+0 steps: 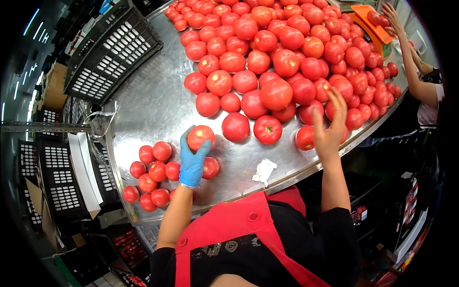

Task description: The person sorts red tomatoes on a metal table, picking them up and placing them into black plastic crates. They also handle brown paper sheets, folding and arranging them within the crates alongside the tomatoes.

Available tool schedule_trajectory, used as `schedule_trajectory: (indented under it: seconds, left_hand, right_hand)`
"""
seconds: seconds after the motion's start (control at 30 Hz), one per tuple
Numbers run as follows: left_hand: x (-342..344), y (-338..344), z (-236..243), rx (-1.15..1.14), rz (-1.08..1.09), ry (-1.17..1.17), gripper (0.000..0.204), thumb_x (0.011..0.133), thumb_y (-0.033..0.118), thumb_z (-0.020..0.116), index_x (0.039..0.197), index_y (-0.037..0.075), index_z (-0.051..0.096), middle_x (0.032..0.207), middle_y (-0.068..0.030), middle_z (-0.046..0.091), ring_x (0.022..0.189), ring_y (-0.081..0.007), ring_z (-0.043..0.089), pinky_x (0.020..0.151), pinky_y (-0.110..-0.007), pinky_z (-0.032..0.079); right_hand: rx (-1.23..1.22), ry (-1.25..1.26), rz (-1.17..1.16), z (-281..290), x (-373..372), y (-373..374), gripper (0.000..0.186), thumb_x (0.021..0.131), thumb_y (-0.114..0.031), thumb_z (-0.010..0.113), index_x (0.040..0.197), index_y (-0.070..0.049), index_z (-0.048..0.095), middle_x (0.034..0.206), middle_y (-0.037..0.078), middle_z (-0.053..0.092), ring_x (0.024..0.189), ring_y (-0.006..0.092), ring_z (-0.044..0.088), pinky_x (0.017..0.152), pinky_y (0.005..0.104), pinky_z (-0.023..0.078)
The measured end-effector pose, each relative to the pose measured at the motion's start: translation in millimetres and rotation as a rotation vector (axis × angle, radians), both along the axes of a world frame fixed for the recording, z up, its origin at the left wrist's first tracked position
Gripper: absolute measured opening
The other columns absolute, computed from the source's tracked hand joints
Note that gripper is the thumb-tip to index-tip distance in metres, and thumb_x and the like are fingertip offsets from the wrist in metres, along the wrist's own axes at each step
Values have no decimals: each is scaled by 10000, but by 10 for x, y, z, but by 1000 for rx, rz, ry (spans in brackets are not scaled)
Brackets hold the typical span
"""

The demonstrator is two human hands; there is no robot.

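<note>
My left hand (pixel 191 160), in a blue glove, grips a red tomato (pixel 201 137) above a small group of tomatoes (pixel 147 182) on the lower left of the steel table (pixel 143 107). My right hand (pixel 328 131) is bare, its fingers apart and raised over the front right edge of a large mass of tomatoes (pixel 287 62). Part of a tomato (pixel 304 138) shows beside its thumb. A crumpled white scrap (pixel 264 171) lies on the metal between my hands.
A black plastic crate (pixel 119 52) stands at the table's back left. More crates (pixel 62 177) and cardboard (pixel 55 88) are stacked off the left side. At the upper right, another person's raised hand (pixel 391 19) is by an orange tray (pixel 363 19) with tomatoes.
</note>
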State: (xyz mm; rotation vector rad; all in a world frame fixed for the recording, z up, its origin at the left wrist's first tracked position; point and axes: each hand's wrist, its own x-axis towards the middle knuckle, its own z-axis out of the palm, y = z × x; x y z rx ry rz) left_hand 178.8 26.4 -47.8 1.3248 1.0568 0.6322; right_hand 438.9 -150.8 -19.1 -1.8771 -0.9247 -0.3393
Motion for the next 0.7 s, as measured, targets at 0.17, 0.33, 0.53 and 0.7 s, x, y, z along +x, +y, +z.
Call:
schedule_trajectory:
  seconds: [0.17, 0.33, 0.53, 0.7]
  left_hand:
    - [-64, -41, 272, -551, -177, -301, 627, 881, 590, 439, 1212, 59, 474, 961, -112, 616, 788, -191, 615, 592, -252, 460]
    - [19, -330, 375, -651, -81, -245, 654, 903, 606, 365, 1250, 59, 457, 1140, -95, 580, 940, -209, 616, 658, -315, 534]
    - [-169, -308, 195, -536, -376, -102, 722, 912, 645, 208, 988, 37, 591, 687, -72, 629, 524, -152, 587, 439, -225, 398]
    - [-203, -337, 220, -402, -312, -77, 557, 952, 493, 367, 775, 32, 623, 598, -48, 596, 482, -123, 554, 419, -214, 390]
  right_hand:
    - [-29, 76, 469, -70, -568, 226, 551, 755, -104, 695, 1253, -25, 475, 1274, 163, 481, 1200, 309, 442, 989, 401, 354]
    - [-21, 305, 985, -109, -1131, 491, 785, 742, -198, 730, 1391, -64, 308, 1407, 178, 315, 1269, 346, 365, 1034, 419, 316]
    - [50, 971, 1008, -266, -1184, 483, 708, 859, -256, 637, 1414, -40, 257, 1358, 170, 373, 1250, 291, 407, 1000, 369, 361]
    - [89, 1611, 1049, -385, -1140, 382, 619, 952, -456, 419, 1381, -30, 289, 1097, 145, 581, 850, 223, 655, 655, 284, 521]
